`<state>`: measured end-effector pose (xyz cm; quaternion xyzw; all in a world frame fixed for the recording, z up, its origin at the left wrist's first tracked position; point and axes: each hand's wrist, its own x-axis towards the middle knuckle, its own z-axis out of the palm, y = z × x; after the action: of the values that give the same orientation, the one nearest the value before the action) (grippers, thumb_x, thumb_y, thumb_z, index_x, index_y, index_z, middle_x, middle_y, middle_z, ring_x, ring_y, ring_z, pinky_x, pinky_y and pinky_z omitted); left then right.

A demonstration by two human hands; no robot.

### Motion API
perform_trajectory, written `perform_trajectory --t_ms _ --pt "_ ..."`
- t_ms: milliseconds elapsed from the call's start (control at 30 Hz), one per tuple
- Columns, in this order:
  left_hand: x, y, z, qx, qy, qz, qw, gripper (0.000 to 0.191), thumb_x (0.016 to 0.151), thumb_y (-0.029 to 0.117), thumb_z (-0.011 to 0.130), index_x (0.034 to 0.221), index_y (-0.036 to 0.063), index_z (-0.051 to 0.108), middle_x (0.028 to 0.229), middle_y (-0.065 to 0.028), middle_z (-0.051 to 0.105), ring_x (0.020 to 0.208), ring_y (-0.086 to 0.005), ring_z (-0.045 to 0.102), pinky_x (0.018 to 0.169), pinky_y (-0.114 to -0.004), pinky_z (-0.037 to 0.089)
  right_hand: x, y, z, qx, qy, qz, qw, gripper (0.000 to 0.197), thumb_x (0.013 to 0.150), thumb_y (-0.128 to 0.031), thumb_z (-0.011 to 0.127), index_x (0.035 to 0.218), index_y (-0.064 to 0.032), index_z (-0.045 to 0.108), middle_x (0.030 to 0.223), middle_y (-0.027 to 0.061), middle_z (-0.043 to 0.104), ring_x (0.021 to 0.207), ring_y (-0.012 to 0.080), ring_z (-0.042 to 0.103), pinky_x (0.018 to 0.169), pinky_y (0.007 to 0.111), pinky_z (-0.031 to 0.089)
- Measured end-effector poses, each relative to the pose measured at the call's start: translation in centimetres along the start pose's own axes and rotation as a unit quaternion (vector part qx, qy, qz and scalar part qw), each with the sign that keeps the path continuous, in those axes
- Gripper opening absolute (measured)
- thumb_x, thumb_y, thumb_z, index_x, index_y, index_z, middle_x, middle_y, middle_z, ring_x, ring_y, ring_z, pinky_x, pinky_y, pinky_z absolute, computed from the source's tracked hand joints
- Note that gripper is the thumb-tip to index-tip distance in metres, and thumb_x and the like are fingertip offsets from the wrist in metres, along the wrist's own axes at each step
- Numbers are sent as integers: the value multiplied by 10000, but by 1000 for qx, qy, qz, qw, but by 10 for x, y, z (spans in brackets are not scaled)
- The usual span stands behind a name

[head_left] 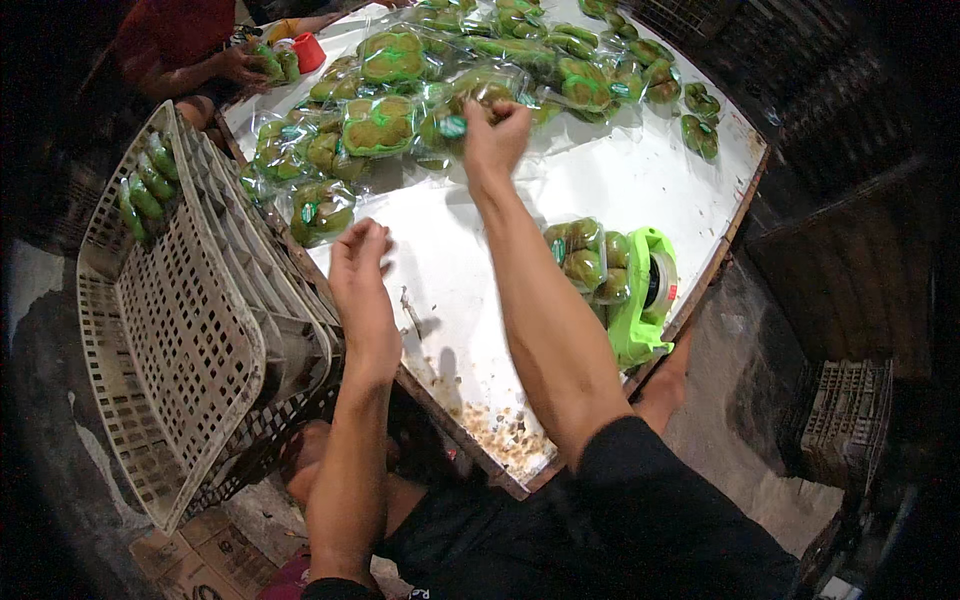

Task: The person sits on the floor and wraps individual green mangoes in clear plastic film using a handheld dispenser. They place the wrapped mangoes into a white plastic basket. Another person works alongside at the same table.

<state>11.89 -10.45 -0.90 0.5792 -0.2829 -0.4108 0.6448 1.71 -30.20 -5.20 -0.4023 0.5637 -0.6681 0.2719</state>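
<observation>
My right hand [496, 135] reaches over the white tabletop [450, 255], its fingers on a clear plastic pack of round brownish-green fruit [487, 86] among many such packs. Whether the fingers have closed on the pack is hard to tell. My left hand [364, 270] hangs over the table's left edge, fingers apart and holding nothing, just below a wrapped fruit pack [322, 210]. To the right of my right forearm lie stacked fruit packs [581, 255] against a bright green tape dispenser [641, 300] with a tape roll.
At the left, tilted stacked plastic crates [187, 300] stand against the table, with several wrapped green fruits [154, 184] in the front one. Another person's hand [244, 64] holds fruit beside a red object [308, 52]. Cardboard [202, 559] lies on the floor; more crates [844, 420] stand at right.
</observation>
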Motion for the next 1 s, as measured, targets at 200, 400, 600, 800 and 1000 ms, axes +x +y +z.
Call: perform_trajectory --t_ms 200,400,600,800,1000 --pt "-17 20 23 14 -116 -51 992 534 1071 446 386 1066 -27 635 892 -94 645 789 -144 603 696 -290 485 -131 -98 -194 14 -302 -54 952 647 869 -179 712 1354 -25 311 1157 128 478 1050 229 528 925 363 460" --pt "-103 15 34 138 -130 420 887 140 950 105 608 851 17 653 930 -119 611 890 -284 573 796 -377 464 -126 -152 -262 -87 -289 -117 946 89 969 -91 589 983 -14 545 1106 145 574 1039 230 560 936 350 466" --pt "-134 39 23 133 -68 368 918 293 975 191 558 837 -3 728 1187 -171 596 1210 -282 481 1072 -437 339 -148 -166 -291 -72 -149 -166 972 87 951 -61 600 917 -1 547 1185 153 571 1118 248 547 992 363 415" --pt "-126 45 46 -43 -187 126 973 327 1063 219 496 929 -38 648 755 -46 633 694 -113 598 674 -252 488 -129 -162 -279 174 -236 -32 955 149 1065 -163 447 1024 -28 494 1007 149 637 922 214 659 890 363 528" --pt "-119 44 39 102 -268 110 952 221 1018 196 555 1044 -20 596 791 -43 569 737 -119 517 712 -270 449 -144 -173 -275 298 -255 31 919 160 1082 -220 408 1075 -61 414 961 167 692 923 224 683 856 373 562"
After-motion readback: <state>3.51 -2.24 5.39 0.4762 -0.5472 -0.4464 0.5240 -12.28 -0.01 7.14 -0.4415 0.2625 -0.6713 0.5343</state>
